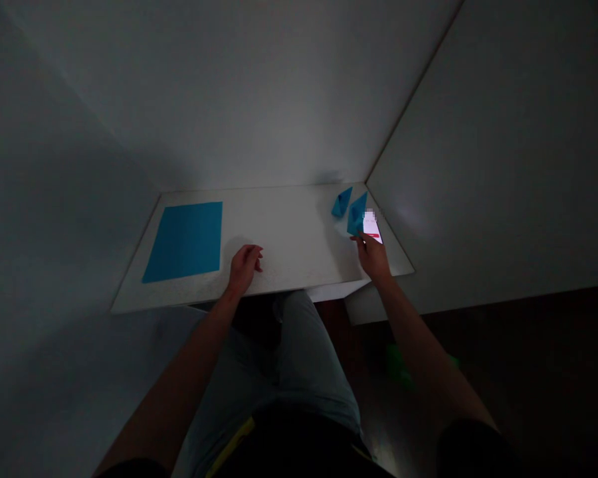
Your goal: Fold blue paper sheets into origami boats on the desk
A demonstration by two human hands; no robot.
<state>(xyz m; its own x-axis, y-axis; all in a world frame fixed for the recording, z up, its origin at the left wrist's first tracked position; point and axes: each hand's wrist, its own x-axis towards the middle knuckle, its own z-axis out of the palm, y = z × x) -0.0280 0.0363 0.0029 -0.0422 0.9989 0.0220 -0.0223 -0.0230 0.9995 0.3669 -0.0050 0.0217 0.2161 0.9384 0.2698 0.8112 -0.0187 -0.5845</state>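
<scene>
Right hand (372, 255): pinches the near end of a blue origami boat (357, 214) between thumb and fingertips, over the right end of the white bench (284, 232). In view, overlaps the lower end of a phone (373, 226); hard to tell contact from mere overlap.

Left hand (244, 267): loosely curled, fingers bent in, finger ends a little apart. Held near the front edge of the bench, just right of the large blue paper sheet (184, 242); resting or hovering, cannot tell.

Held boat: tilted, one sharp tip up and to the right, against the left side of the phone in view. Just beyond, to the left: a second blue origami boat (342, 203), on the bench near the back wall (279, 99), close to the first but apart from it. Phone: screen lit, partly pixelated, a red bar low down.

Blue sheet: flat at the left end of the bench, well apart from both boats. Below the front edge: pale blue jeans (303, 352).
</scene>
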